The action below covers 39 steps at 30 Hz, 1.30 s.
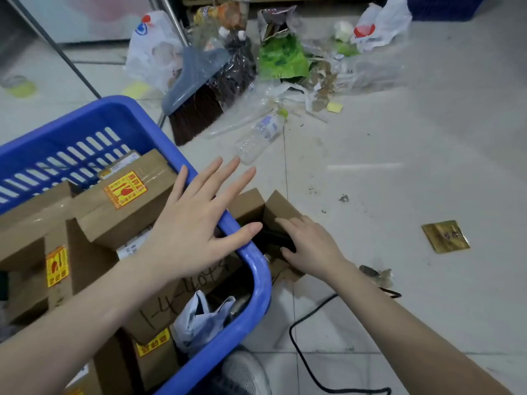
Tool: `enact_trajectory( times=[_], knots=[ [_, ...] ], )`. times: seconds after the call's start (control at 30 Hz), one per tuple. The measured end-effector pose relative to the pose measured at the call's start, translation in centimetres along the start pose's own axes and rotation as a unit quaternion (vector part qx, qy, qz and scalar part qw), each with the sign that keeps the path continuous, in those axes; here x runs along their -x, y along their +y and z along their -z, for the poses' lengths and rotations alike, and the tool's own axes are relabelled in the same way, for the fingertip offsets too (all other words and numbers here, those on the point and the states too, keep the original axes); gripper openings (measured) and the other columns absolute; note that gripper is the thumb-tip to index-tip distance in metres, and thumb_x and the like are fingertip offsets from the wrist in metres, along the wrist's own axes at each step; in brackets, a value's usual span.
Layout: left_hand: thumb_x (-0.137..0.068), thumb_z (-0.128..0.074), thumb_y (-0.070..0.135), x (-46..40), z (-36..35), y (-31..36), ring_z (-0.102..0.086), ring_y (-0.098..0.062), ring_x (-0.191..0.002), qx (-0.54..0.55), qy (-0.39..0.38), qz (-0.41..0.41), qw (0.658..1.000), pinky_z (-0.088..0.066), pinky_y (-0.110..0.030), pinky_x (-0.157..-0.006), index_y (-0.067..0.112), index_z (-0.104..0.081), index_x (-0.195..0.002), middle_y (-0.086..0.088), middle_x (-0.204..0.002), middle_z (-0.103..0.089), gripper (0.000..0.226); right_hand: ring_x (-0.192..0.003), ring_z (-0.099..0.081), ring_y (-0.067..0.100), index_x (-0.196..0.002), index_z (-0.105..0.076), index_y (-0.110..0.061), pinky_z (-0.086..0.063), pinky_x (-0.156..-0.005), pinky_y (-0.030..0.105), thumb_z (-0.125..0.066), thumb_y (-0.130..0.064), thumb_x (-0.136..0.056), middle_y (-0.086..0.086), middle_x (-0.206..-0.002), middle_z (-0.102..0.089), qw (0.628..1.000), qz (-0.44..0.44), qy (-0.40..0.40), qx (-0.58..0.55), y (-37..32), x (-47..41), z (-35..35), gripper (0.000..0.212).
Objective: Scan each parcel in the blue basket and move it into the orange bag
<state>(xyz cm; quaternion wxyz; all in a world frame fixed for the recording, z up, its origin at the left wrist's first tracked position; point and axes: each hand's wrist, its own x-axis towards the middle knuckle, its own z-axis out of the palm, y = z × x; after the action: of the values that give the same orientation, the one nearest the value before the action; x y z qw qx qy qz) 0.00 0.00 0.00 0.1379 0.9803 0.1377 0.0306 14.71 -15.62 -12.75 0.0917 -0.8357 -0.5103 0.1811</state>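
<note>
Fingers (pixel 225 169) of my left hand (pixel 194 223) are spread flat, hovering over the basket (pixel 251 269) rim and gripping nothing. My right hand (pixel 308 243) reaches into an open box (pixel 273 206) on the floor just right of the basket, its fingers curled round a dark object (pixel 271 238); I cannot tell what it is. Parcels (pixel 125 206) with yellow stickers fill the basket at near left. A black cable (pixel 302 354) trails across the near floor. Farther off lie a bottle (pixel 259 138), a broom (pixel 194 104) and heaped rubbish (pixel 288 58).
</note>
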Motion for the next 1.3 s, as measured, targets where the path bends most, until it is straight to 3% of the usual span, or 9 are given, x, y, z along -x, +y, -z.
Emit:
enact_trajectory(
  times=[0.17, 0.33, 0.57, 0.67, 0.83, 1.13, 1.3],
  knots=[
    [-0.084, -0.013, 0.078, -0.2, 0.2, 0.0, -0.001, -0.007, -0.148, -0.015, 0.004, -0.007, 1.0, 0.007, -0.042, -0.119, 0.043, -0.01, -0.151, 0.013, -0.16, -0.012, 0.076, -0.117, -0.047, 0.026, -0.143, -0.034, -0.02, -0.044, -0.089, 0.035, -0.055, -0.027, -0.087, 0.005, -0.128, -0.055, 0.999, -0.023, -0.021, 0.017, -0.2, -1.2, -0.8, 0.06],
    [-0.085, -0.012, 0.078, -0.1, 0.1, -0.1, -0.001, -0.007, -0.148, -0.014, 0.005, -0.015, 1.0, 0.008, -0.042, -0.119, 0.043, -0.007, -0.15, 0.013, -0.16, -0.011, 0.074, -0.106, -0.05, 0.03, -0.128, -0.048, -0.017, -0.041, -0.08, 0.034, -0.049, -0.011, -0.086, 0.009, -0.115, -0.059, 0.999, -0.026, -0.02, 0.025, -0.3, -1.4, -1.3, 0.043],
    [-0.084, -0.013, 0.078, -0.1, 0.2, 0.0, 0.002, -0.007, -0.148, -0.015, 0.006, -0.014, 1.0, 0.008, -0.042, -0.119, 0.044, -0.006, -0.151, 0.014, -0.16, -0.007, 0.075, -0.096, -0.053, 0.03, -0.118, -0.056, -0.016, -0.045, -0.076, 0.037, -0.049, -0.009, -0.082, 0.009, -0.102, -0.063, 0.999, -0.018, 0.009, -0.041, 0.5, -0.4, -0.3, 0.037],
    [-0.082, -0.01, 0.079, 0.0, 0.5, 0.1, 0.009, -0.008, -0.148, -0.029, -0.01, -0.006, 0.999, 0.008, -0.043, -0.119, 0.046, 0.003, -0.15, 0.014, -0.16, 0.004, 0.077, -0.091, -0.054, 0.029, -0.116, -0.058, -0.018, -0.042, -0.069, 0.035, -0.05, -0.009, -0.082, 0.008, -0.096, -0.062, 0.997, -0.016, 0.025, -0.065, 0.1, 0.3, 1.5, 0.036],
    [-0.08, -0.011, 0.082, 0.6, 3.4, 0.6, 0.013, -0.012, -0.148, -0.061, 0.009, -0.001, 0.998, 0.007, -0.046, -0.119, 0.047, 0.013, -0.147, 0.011, -0.159, 0.014, 0.079, -0.085, -0.054, 0.029, -0.108, -0.058, -0.02, -0.035, -0.065, 0.033, -0.05, -0.01, -0.081, 0.003, -0.084, -0.058, 0.993, -0.024, 0.085, -0.078, -1.2, 1.1, 6.7, 0.03],
    [-0.078, -0.023, 0.082, 5.0, 14.9, 1.7, 0.017, -0.01, -0.146, -0.1, 0.113, 0.005, 0.989, 0.01, -0.042, -0.117, 0.049, 0.018, -0.145, 0.013, -0.158, 0.017, 0.085, -0.085, -0.055, 0.022, -0.115, -0.06, -0.019, -0.034, -0.065, 0.03, -0.057, -0.008, -0.083, 0.003, -0.092, -0.064, 0.95, 0.0, 0.265, -0.167, -8.4, 4.5, 20.3, 0.034],
    [-0.076, -0.029, 0.08, 9.7, 20.5, 2.0, 0.01, -0.013, -0.148, -0.09, 0.167, 0.027, 0.981, 0.006, -0.041, -0.116, 0.054, 0.021, -0.14, 0.014, -0.16, 0.012, 0.086, -0.078, -0.056, 0.01, -0.118, -0.058, -0.024, -0.038, -0.062, 0.009, -0.061, -0.011, -0.087, -0.007, -0.091, -0.062, 0.912, 0.042, 0.312, -0.264, -15.4, 7.3, 26.2, 0.034]
  ],
)
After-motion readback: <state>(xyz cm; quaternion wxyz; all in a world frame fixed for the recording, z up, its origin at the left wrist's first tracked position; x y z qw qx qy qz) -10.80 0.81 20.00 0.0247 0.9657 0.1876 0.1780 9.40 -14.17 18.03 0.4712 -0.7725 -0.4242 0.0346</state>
